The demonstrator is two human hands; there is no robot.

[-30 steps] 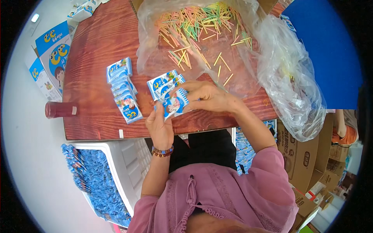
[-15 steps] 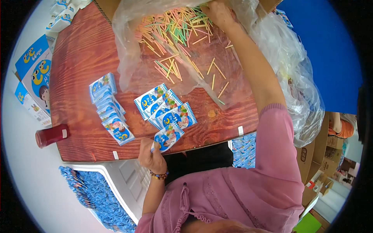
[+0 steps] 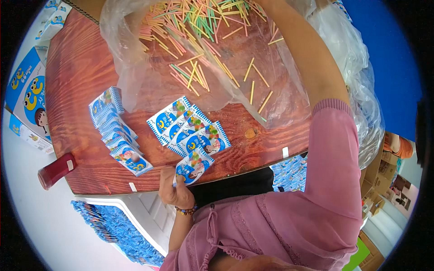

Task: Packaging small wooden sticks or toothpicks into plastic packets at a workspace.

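Note:
Between the thumb and fingers of my left hand [image 3: 177,192] is a small blue-and-white packet [image 3: 194,167], held by its lower end at the table's near edge. Just beyond it, several similar packets [image 3: 187,127] lie overlapped like a fan. A second overlapping row of packets [image 3: 115,128] lies further left. My right arm stretches to the top edge, where my right hand [image 3: 267,2] is mostly cut off and its fingers are hidden. That hand is beside a pile of thin pink, yellow and green sticks [image 3: 199,20] on a clear plastic sheet [image 3: 235,95].
The wooden table [image 3: 77,90] curves in front of me. At its left edge is a dark red jar [image 3: 57,170], with printed boxes [image 3: 29,92] beyond. A white bin [image 3: 144,221] full of blue packets stands below left. Crumpled clear plastic [image 3: 339,54] hangs at the right.
The view has shifted slightly, so the table items sit a little further left. My right hand has gone further out of sight at the top. My left hand still holds the packet.

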